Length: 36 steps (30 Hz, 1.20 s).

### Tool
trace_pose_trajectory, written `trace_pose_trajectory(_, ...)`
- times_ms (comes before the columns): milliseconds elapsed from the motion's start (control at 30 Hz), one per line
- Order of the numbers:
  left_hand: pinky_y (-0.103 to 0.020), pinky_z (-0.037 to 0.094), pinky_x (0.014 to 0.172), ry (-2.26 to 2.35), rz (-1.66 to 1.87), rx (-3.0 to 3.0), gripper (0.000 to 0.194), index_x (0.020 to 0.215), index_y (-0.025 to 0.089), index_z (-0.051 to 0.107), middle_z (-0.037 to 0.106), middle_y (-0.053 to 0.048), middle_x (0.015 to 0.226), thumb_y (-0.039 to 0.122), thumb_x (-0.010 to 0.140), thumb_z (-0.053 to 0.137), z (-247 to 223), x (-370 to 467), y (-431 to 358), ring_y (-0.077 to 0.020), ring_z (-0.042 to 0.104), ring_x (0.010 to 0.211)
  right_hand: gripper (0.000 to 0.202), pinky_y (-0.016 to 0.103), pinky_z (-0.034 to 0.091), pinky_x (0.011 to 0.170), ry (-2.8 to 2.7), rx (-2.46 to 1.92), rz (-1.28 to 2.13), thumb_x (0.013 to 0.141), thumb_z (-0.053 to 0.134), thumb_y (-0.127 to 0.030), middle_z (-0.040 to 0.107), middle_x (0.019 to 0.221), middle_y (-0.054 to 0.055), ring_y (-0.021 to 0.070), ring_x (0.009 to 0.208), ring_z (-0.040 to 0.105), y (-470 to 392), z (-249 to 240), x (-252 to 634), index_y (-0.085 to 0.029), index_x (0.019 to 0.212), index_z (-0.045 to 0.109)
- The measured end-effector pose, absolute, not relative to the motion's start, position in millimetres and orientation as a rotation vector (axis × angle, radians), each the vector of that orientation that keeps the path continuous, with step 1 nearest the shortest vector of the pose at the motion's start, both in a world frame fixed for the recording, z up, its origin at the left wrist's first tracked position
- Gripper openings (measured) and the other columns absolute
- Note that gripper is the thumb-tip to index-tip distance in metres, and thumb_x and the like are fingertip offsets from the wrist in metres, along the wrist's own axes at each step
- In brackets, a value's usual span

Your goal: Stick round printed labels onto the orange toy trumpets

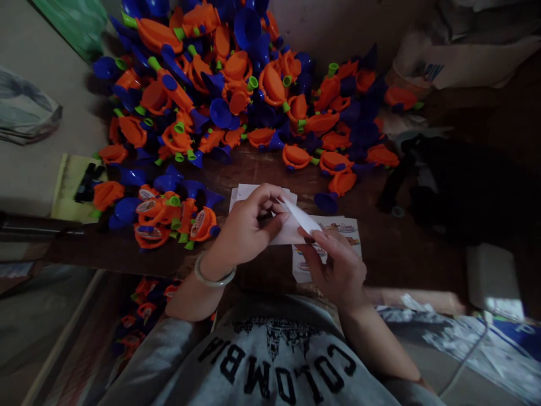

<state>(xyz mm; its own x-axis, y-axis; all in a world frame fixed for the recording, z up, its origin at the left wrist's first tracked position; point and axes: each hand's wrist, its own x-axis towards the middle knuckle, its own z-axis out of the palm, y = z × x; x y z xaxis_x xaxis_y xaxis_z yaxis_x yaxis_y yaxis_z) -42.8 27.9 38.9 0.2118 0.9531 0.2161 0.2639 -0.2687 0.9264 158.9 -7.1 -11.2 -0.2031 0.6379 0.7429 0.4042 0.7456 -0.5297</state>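
Note:
Both hands hold one white sheet of paper (301, 219) above the table, and it is bent with a raised fold between them. My left hand (249, 225), with a pale bangle at the wrist, has its fingers closed on the sheet's left part. The fingertips of my right hand (338, 262) pinch its right end. Under the right hand lie sheets with small printed labels (349, 225). Behind the left hand sits a stack of white paper (245, 192). Left of my hands are orange and blue plastic toys (158, 214), some with oval stickers on them.
A large heap of orange, blue and green toys (236, 67) fills the back of the brown table (270, 169). A black object (456, 186) lies at the right. Yellow paper (70, 189) is at the left, and more toys (143, 310) are below the table edge.

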Motion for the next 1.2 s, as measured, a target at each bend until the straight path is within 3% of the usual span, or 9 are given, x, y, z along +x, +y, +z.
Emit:
trace_pose_trajectory(167,-0.021,0.048,0.064,1.143,1.044,1.618,0.028,0.110,0.024,0.062,0.069,0.002,0.092,0.012,0.086,0.069,35,-40,27,-0.0106,0.063,0.071,0.056,0.033,0.065,0.073,-1.899,-0.783,0.284,0.096,0.061,-0.002,0.081,0.091,0.000,0.0178,0.079,0.075,-2,-6,158,-0.033,0.143,0.059)
trace_pose_trajectory(500,-0.020,0.044,0.061,1.183,1.069,1.531,0.018,0.093,0.023,0.055,0.062,0.004,0.081,0.017,0.083,0.070,35,-33,34,-0.0097,0.058,0.067,0.038,0.033,0.066,0.078,-1.978,-0.704,0.060,0.097,0.065,-0.003,0.083,0.104,0.004,0.0192,0.097,0.074,-6,-17,164,-0.025,0.128,0.066)
trace_pose_trajectory(667,-0.022,0.047,0.064,1.323,1.115,1.664,0.013,0.095,0.023,0.056,0.064,0.003,0.085,0.021,0.088,0.067,21,-39,49,-0.0114,0.063,0.073,0.020,0.032,0.060,0.066,-1.964,-0.661,-0.102,0.103,0.060,-0.016,0.078,0.084,-0.005,0.0160,0.075,0.064,-18,-4,161,-0.032,0.108,0.071)
trace_pose_trajectory(767,-0.025,0.050,0.072,1.430,1.125,1.898,0.012,0.098,0.023,0.058,0.068,0.001,0.088,0.016,0.090,0.062,1,-48,74,-0.0138,0.067,0.079,0.032,0.034,0.061,0.064,-1.839,-0.688,-0.105,0.106,0.056,-0.028,0.074,0.086,-0.007,0.0165,0.068,0.060,-21,-8,166,-0.048,0.130,0.064)
trace_pose_trajectory(833,-0.028,0.051,0.076,1.497,0.988,2.057,0.012,0.099,0.023,0.061,0.071,-0.001,0.091,0.014,0.092,0.061,-15,-51,95,-0.0162,0.069,0.082,0.060,0.041,0.064,0.070,-1.758,-0.825,-0.067,0.105,0.058,-0.030,0.075,0.102,-0.002,0.0209,0.079,0.067,-9,-17,176,-0.051,0.157,0.039)
trace_pose_trajectory(933,-0.034,0.054,0.081,1.573,0.730,2.238,0.012,0.103,0.022,0.065,0.076,-0.005,0.097,0.014,0.095,0.060,-37,-49,120,-0.0219,0.071,0.088,0.093,0.064,0.063,0.098,-1.854,-1.181,0.013,0.095,0.071,-0.023,0.061,0.145,0.018,0.0402,0.131,0.063,33,-39,197,-0.030,0.171,0.019)
trace_pose_trajectory(1000,-0.039,0.056,0.091,1.561,0.690,2.303,0.014,0.107,0.020,0.068,0.078,-0.009,0.105,0.014,0.096,0.062,-46,-46,127,-0.0265,0.072,0.101,0.092,0.067,0.060,0.106,-1.999,-1.333,0.060,0.094,0.064,-0.017,0.045,0.161,0.024,0.0432,0.145,0.054,66,-53,213,-0.024,0.171,0.015)
trace_pose_trajectory(1100,-0.047,0.054,0.106,1.449,0.818,2.403,0.019,0.116,0.018,0.068,0.077,-0.013,0.120,0.017,0.099,0.061,-53,-45,124,-0.0294,0.069,0.118,0.088,0.056,0.067,0.095,-2.096,-1.373,0.166,0.092,0.055,-0.011,0.044,0.160,0.023,0.0333,0.122,0.071,103,-59,235,-0.026,0.170,0.018)
trace_pose_trajectory(1200,-0.050,0.053,0.113,1.308,0.993,2.507,0.028,0.130,0.019,0.065,0.073,-0.014,0.135,0.024,0.104,0.058,-52,-47,111,-0.0292,0.067,0.128,0.086,0.049,0.068,0.089,-1.985,-1.238,0.100,0.094,0.055,-0.013,0.049,0.155,0.020,0.0235,0.097,0.074,117,-38,250,-0.031,0.171,0.021)
